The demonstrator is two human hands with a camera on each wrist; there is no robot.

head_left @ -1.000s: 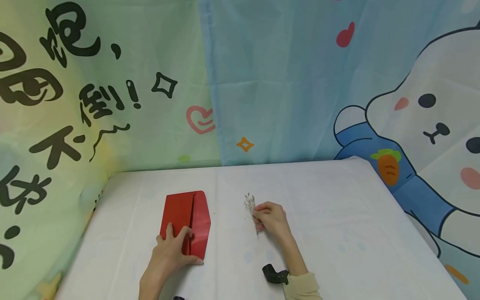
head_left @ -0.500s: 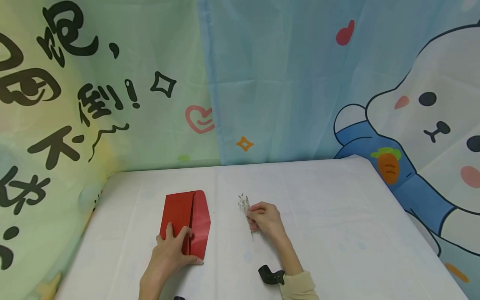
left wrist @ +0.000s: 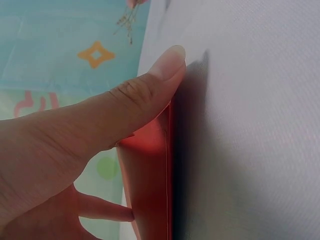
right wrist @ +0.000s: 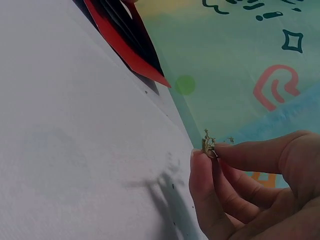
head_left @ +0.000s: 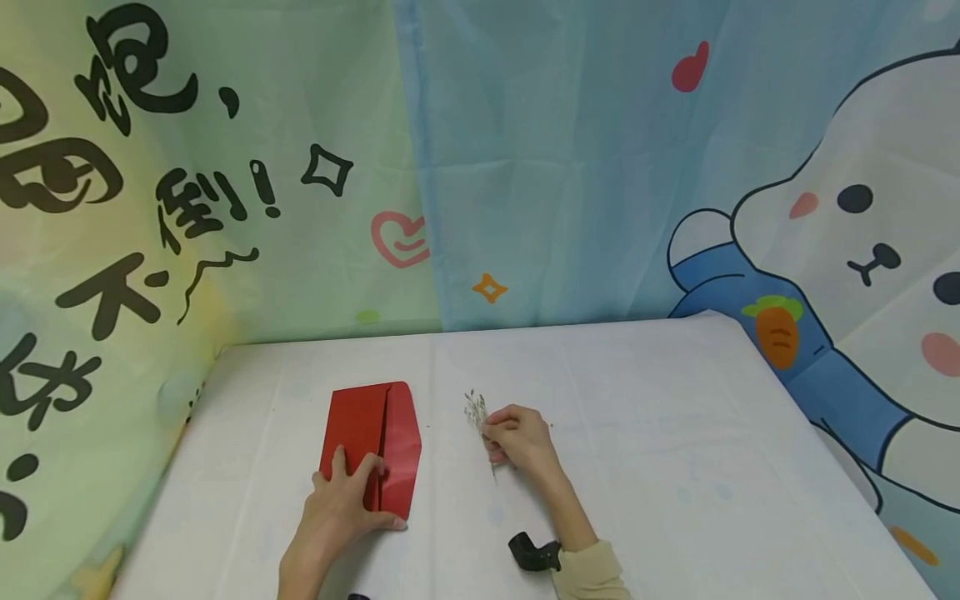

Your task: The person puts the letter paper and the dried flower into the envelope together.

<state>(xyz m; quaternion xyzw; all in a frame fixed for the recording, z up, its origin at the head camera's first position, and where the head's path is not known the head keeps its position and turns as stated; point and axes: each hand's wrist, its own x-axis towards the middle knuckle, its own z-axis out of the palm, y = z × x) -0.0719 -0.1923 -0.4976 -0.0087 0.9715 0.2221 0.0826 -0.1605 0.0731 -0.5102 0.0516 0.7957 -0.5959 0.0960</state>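
A red paper envelope (head_left: 358,417) lies on the white-covered table, its flap spread out to the right. My left hand (head_left: 336,507) grips its near part, the thumb at the near edge and a bent finger at the opening. In the right wrist view the envelope (right wrist: 115,45) gapes, dark inside. My right hand (head_left: 525,442) pinches a small sprig of dried flowers (head_left: 475,408) between thumb and fingertips, to the right of the envelope and above the table. Its seed heads point away from me, and a thin stem hangs below the fingers.
The white tablecloth (head_left: 660,467) reaches back to a printed curtain (head_left: 540,167) with a cartoon bear on the right. A black camera mount (head_left: 534,552) is strapped at my right wrist. A few tiny dark specks lie on the cloth.
My right hand has moved left toward the envelope, carrying the dried flower sprig. My left hand and the envelope have stayed in place.
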